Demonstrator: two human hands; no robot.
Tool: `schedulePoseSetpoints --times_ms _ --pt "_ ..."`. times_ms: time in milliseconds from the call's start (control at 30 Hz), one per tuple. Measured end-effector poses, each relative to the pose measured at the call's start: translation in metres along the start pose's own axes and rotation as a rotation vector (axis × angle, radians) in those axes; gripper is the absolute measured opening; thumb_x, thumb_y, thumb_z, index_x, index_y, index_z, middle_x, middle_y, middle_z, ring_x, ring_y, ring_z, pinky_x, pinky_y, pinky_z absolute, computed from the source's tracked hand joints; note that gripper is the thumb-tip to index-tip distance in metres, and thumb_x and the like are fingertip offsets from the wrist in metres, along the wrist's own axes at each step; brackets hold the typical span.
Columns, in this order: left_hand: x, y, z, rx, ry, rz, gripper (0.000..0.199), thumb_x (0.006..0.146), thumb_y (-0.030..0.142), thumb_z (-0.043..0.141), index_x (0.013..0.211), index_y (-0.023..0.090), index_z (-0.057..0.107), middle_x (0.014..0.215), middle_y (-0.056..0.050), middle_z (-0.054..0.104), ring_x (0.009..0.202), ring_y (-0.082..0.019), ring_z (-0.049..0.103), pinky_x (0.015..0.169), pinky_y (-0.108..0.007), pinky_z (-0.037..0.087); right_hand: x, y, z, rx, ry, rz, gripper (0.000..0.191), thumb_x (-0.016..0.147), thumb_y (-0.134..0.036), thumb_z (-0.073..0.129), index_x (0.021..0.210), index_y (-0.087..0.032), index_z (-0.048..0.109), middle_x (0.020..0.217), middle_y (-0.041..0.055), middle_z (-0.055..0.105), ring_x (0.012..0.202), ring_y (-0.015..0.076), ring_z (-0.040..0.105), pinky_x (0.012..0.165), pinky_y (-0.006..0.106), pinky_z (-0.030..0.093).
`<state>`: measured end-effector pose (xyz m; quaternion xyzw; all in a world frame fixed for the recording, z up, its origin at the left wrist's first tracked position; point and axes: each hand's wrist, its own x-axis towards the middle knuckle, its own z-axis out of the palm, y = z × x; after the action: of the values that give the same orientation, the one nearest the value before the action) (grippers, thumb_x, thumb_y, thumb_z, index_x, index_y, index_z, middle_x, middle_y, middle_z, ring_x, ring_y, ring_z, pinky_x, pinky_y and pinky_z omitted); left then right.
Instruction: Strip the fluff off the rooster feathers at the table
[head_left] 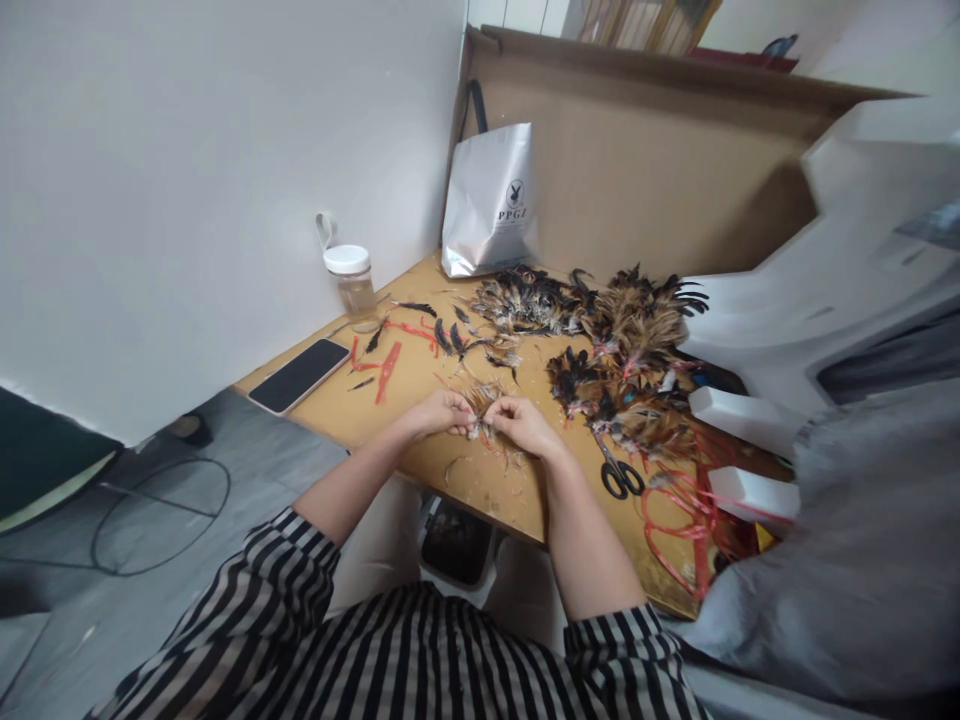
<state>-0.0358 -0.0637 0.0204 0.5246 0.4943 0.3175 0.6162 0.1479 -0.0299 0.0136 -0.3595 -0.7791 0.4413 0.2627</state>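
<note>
Near the front edge of the table, my left hand [442,413] and my right hand [521,424] meet with fingertips pinched. Between them is a small bunch of brown feathers [484,396], its pale quill ends at my fingers. Both hands are closed on it. Bits of feather and fluff lie on the tabletop just below. To the right of my right hand rest black-handled scissors [621,476]. Bundles of brown and black feathers [622,400] lie beyond them, some bound with red strips.
A phone [300,375] and a lidded jar [355,285] stand at the left by the wall. A silver bag [491,205] leans at the back. Red plastic strips [386,372] and loose dark feathers lie mid-table; tangled red strapping [694,520] lies right. A cable [161,510] loops across the floor.
</note>
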Motion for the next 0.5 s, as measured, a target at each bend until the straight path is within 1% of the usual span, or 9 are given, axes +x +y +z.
schedulePoseSetpoints --times_ms 133,333,433,500 --pt "0.002 -0.0009 -0.0031 -0.029 -0.009 -0.013 0.026 0.059 0.031 0.067 0.068 0.009 0.06 0.065 -0.007 0.064 0.056 -0.008 0.055 0.056 -0.019 0.04 -0.001 -0.0048 0.0007 0.058 -0.034 0.015 0.021 0.07 -0.033 0.055 0.069 -0.013 0.058 0.061 -0.0008 0.054 0.056 0.0085 0.045 0.055 0.021 0.036" --pt "0.0045 0.0 -0.0066 -0.105 0.002 -0.077 0.023 0.054 0.027 0.069 0.066 0.009 0.06 0.059 -0.004 0.063 0.051 -0.006 0.053 0.054 -0.018 0.04 -0.0025 -0.0096 0.0043 0.101 -0.177 -0.003 0.025 0.07 -0.038 0.056 0.073 -0.013 0.06 0.064 0.0009 0.057 0.056 0.0089 0.047 0.055 0.021 0.038" --pt "0.0056 0.0 -0.0066 -0.116 0.004 -0.086 0.02 0.053 0.022 0.069 0.065 0.009 0.06 0.057 -0.003 0.061 0.05 -0.006 0.053 0.053 -0.018 0.04 -0.0037 -0.0103 0.0062 0.089 -0.213 0.002 0.026 0.069 -0.039 0.057 0.072 -0.013 0.061 0.06 0.0001 0.056 0.052 0.0083 0.046 0.052 0.021 0.037" --pt "0.006 -0.0005 -0.0063 -0.108 0.008 -0.074 0.019 0.052 0.02 0.069 0.064 0.009 0.06 0.055 -0.003 0.061 0.049 -0.006 0.053 0.052 -0.018 0.04 -0.0041 -0.0098 0.0069 0.077 -0.245 0.035 0.025 0.069 -0.039 0.057 0.073 -0.014 0.061 0.055 -0.0013 0.054 0.046 0.0075 0.044 0.047 0.02 0.035"
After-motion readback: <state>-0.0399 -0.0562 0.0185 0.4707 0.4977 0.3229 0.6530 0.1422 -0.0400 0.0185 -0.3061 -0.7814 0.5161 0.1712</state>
